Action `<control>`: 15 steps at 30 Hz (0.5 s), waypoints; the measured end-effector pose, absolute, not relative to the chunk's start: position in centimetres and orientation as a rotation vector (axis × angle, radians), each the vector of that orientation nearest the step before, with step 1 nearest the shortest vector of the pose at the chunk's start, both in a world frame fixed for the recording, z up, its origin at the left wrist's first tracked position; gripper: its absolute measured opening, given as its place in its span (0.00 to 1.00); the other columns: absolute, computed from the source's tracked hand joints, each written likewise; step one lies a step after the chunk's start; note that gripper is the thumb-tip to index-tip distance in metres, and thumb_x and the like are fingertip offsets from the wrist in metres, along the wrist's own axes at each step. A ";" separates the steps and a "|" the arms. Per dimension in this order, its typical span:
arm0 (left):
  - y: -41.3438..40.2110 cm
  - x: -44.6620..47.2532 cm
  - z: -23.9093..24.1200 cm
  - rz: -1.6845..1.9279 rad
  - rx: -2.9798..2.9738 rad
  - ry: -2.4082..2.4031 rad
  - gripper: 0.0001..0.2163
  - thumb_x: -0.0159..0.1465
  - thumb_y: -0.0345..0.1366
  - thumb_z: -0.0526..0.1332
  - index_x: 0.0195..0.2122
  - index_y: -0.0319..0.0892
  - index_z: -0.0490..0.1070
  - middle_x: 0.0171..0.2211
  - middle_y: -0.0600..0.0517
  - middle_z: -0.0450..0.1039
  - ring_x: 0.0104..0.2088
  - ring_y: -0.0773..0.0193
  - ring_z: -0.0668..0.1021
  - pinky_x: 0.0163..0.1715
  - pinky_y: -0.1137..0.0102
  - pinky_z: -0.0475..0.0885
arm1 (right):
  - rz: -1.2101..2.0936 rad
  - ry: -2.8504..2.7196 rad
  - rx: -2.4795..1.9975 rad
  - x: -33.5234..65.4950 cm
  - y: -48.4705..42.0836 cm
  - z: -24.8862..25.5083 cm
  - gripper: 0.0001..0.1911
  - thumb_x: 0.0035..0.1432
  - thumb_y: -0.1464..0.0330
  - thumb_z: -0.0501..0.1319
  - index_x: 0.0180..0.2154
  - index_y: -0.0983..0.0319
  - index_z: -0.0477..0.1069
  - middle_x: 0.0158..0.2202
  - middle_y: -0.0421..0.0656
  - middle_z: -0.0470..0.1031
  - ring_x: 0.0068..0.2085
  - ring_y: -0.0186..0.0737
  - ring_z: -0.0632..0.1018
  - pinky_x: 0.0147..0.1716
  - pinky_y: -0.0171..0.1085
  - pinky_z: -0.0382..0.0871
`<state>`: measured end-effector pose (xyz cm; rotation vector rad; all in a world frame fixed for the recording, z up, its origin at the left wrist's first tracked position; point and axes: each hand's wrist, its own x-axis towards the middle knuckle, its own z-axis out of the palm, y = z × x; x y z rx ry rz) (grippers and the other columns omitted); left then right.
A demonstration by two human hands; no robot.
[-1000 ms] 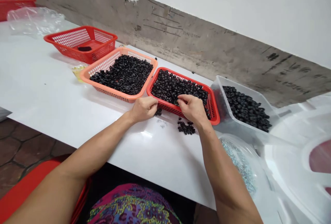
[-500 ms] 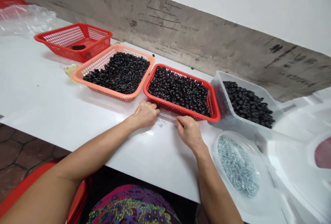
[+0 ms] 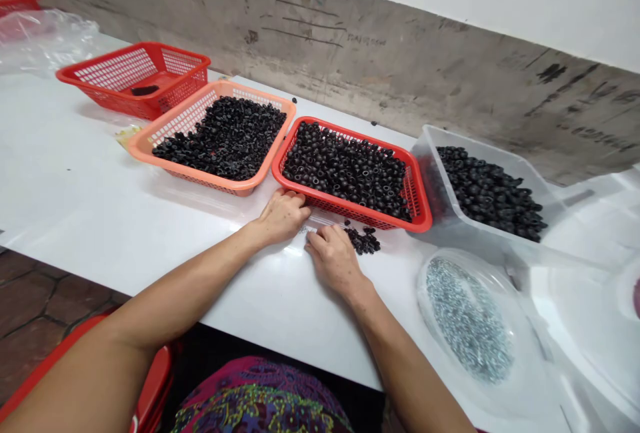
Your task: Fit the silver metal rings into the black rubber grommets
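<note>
Left hand [image 3: 283, 217] low on the white table [image 3: 100, 173], fingers curled and close together, tips at the front rim of the red plastic basket [image 3: 395, 222]. Right hand [image 3: 334, 258] just beside it, palm down, fingers narrow, tips on the tabletop. Any hold on small pieces: cannot tell. Small heap of loose black ring-shaped pieces [image 3: 363, 241] just right of the right hand, against the rim. Forearms angled inward, wrists low. Low, curled fingertips seem well suited here: short reach, close contact, little scatter.
</note>
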<state>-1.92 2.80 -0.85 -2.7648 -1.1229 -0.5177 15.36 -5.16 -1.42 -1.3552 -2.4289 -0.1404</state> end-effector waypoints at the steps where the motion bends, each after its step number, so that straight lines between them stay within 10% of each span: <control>1: 2.8 -2.0 -0.9 -0.560 -2.765 -1.119 0.09 0.65 0.32 0.59 0.35 0.40 0.80 0.33 0.44 0.75 0.38 0.54 0.75 0.38 0.60 0.66 | -0.154 -2.442 -1.354 15.3 -5.0 -1.6 0.06 0.63 0.71 0.61 0.34 0.64 0.76 0.31 0.47 0.72 0.35 0.45 0.67 0.37 0.41 0.65; 15: 1.4 -2.4 0.1 -1.716 -3.143 -1.253 0.05 0.58 0.28 0.60 0.33 0.37 0.75 0.27 0.52 0.73 0.25 0.69 0.71 0.26 0.74 0.67 | 0.082 -2.264 -1.221 18.4 -5.2 -1.2 0.09 0.63 0.75 0.56 0.42 0.64 0.74 0.37 0.50 0.76 0.39 0.48 0.72 0.40 0.46 0.69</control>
